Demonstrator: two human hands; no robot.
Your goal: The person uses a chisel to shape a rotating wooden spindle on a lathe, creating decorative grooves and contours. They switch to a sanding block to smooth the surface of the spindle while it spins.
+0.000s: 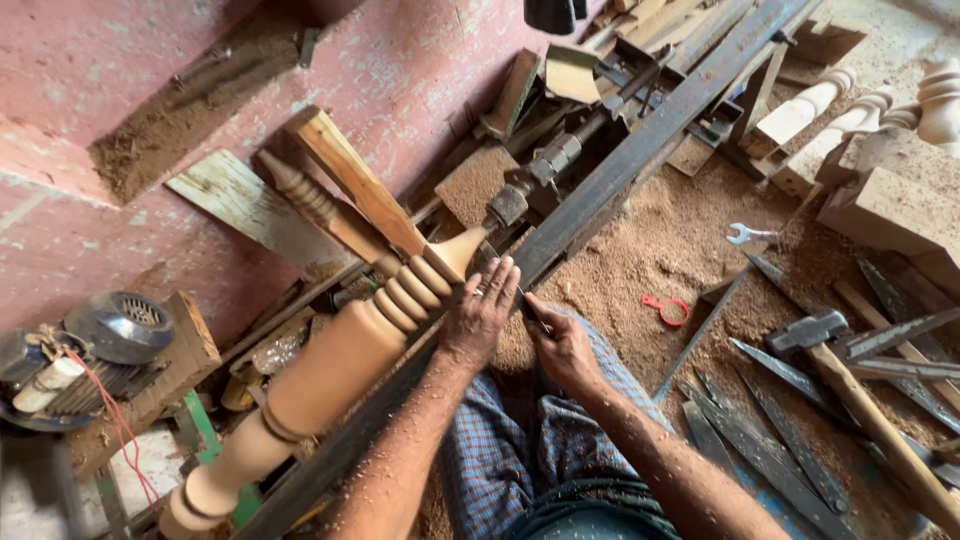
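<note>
Head view of my two hands at a wood lathe. My left hand [482, 312] lies palm down with fingers extended and close together, their tips at the narrow neck of the turned wooden spindle [345, 355], just beside its run of rounded beads. My right hand [562, 347] is curled around the slim handle of a turning chisel [533, 313], whose blade passes under my left fingers toward the wood; the cutting tip is hidden. The spindle lies up and to the left of both hands, slanting from lower left to the lathe centre [508, 205] at upper right, parallel to the dark steel lathe rail [640, 150] that my left hand crosses. Sawdust [660, 240] covers the floor to my right, where a hammer [850, 385], several flat chisels [770, 455], a wrench [748, 235] and a red ring [668, 310] lie well apart from my hands
</note>
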